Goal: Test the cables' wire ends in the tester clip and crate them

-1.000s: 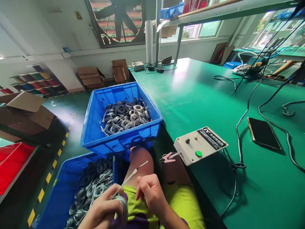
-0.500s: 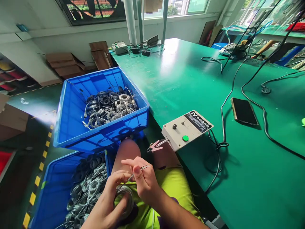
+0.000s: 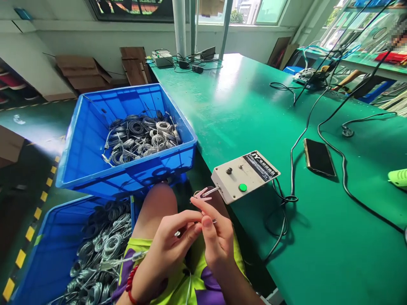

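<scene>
Above my lap, my left hand (image 3: 178, 239) and my right hand (image 3: 218, 241) meet, both closed in a pinch. Between their fingertips is the thin end of a cable (image 3: 214, 220), mostly covered by the fingers. A clear, pale connector on a grey cable (image 3: 138, 256) shows beside my left wrist; the coil itself is hidden. Just beyond my right fingertips, a pink forked clip (image 3: 203, 195) sits on the metal shaft of a beige control box (image 3: 244, 176). The box has a black knob, a small switch and a green button.
A blue crate (image 3: 127, 176) of coiled cables stands left of the green table (image 3: 248, 110), with a second blue crate (image 3: 38, 262) of coils lower down. A phone (image 3: 319, 156), black cords (image 3: 343, 169) and a light-green object (image 3: 397, 178) lie rightward. Another person's arm shows far right.
My left hand has risen and moved right, its fingertips joining my right hand's at the cable end. The right hand has moved right. The coil seen earlier in my left hand is now hidden.
</scene>
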`<move>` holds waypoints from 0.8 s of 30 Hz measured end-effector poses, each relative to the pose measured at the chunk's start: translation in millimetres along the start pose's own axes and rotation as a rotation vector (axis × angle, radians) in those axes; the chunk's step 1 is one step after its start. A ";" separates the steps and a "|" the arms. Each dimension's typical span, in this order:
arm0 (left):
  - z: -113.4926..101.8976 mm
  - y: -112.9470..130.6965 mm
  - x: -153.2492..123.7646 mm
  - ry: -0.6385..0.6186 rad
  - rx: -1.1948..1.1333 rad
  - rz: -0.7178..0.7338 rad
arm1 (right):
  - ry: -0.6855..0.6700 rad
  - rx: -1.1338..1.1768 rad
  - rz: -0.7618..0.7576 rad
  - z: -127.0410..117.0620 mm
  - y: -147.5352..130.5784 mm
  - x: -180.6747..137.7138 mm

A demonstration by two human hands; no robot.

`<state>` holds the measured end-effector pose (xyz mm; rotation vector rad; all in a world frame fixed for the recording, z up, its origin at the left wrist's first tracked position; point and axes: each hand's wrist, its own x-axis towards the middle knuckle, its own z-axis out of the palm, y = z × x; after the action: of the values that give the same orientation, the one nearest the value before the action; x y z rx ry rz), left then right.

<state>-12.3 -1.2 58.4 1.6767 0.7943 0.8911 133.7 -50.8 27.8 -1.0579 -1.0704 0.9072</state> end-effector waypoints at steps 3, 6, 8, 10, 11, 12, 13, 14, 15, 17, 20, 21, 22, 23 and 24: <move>7.5 -2.0 0.4 0.039 -0.036 0.011 | 0.040 -0.010 0.056 -6.8 1.3 -1.1; 13.7 0.2 -2.2 0.161 -0.050 0.011 | 0.039 0.003 0.068 -8.5 0.6 -0.7; 16.9 2.5 -4.5 0.213 -0.062 0.008 | 0.059 0.017 0.052 -7.7 -0.1 -0.7; 19.2 3.8 -7.1 0.222 -0.074 0.001 | 0.088 0.032 0.024 -6.4 -0.3 -0.9; 20.1 4.0 -8.6 0.226 -0.080 -0.006 | 0.093 0.039 0.013 -5.8 -0.1 -0.9; 20.9 3.9 -10.1 0.228 -0.086 -0.020 | 0.092 0.048 0.003 -5.3 0.5 -0.8; 21.6 3.5 -11.5 0.231 -0.094 -0.035 | 0.088 0.059 -0.008 -4.9 1.4 -0.5; 22.1 2.9 -12.8 0.235 -0.105 -0.051 | 0.080 0.072 -0.016 -4.6 2.7 -0.2; 22.6 2.3 -13.9 0.240 -0.118 -0.064 | 0.072 0.084 -0.024 -4.4 4.4 0.2; 23.2 0.9 -15.2 0.251 -0.142 -0.074 | 0.060 0.098 -0.037 -4.2 8.2 1.0; 23.3 -1.3 -14.6 0.272 -0.179 -0.052 | 0.061 0.072 -0.044 -4.1 13.0 1.6; 23.0 -2.0 -13.9 0.277 -0.189 -0.045 | 0.069 0.060 -0.042 -3.9 13.9 1.7; 22.6 -2.7 -13.1 0.284 -0.195 -0.039 | 0.078 0.050 -0.037 -3.5 14.5 1.6; 22.1 -3.6 -12.4 0.290 -0.195 -0.033 | 0.088 0.045 -0.028 -3.0 14.7 1.5; 21.4 -4.7 -11.9 0.297 -0.189 -0.029 | 0.098 0.043 -0.019 -2.4 14.9 1.1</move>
<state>-0.4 -20.3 47.7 1.3833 0.8997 1.1748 135.3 -46.5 13.4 -1.0445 -0.9745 0.8513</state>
